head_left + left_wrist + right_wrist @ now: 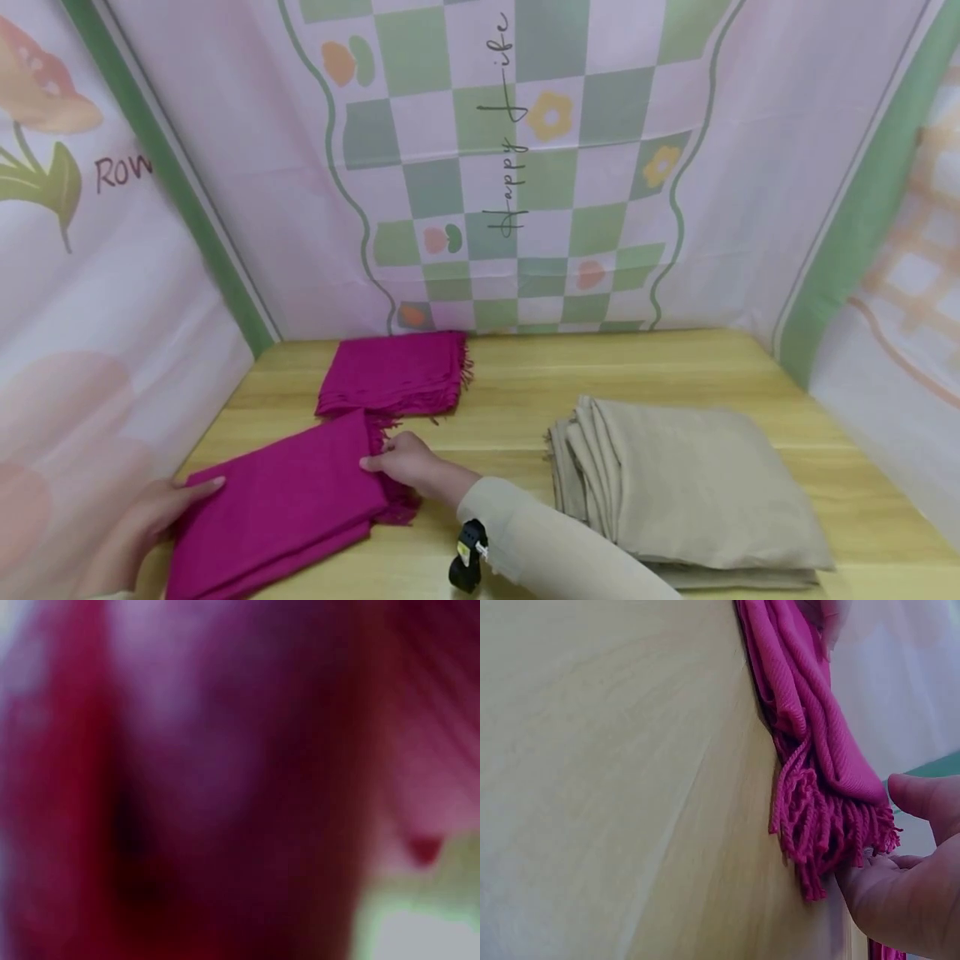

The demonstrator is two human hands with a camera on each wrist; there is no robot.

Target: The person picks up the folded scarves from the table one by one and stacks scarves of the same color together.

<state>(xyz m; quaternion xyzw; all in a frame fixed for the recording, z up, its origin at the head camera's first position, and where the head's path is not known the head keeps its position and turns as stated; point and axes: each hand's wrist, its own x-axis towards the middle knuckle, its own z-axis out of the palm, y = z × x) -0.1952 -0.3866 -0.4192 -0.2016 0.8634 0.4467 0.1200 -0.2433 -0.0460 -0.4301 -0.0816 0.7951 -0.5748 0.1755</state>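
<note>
A folded magenta scarf point(285, 492) lies at the front left of the table. My left hand point(146, 521) holds its left end, thumb on top and the other fingers hidden beneath. At the fringed right end, my right hand point(412, 467) pinches the corner between thumb and fingers. The right wrist view shows the twisted fringe point(829, 832) hanging in a bunch beside the right hand point(915, 877). Blurred magenta cloth point(67, 780) fills much of the left wrist view.
Behind it lies a second folded magenta piece point(397, 371) with fringe on its right side. A thick folded beige cloth point(690, 475) sits at the right of the wooden table point(517, 375). Printed fabric curtains point(247, 192) enclose the back and both sides.
</note>
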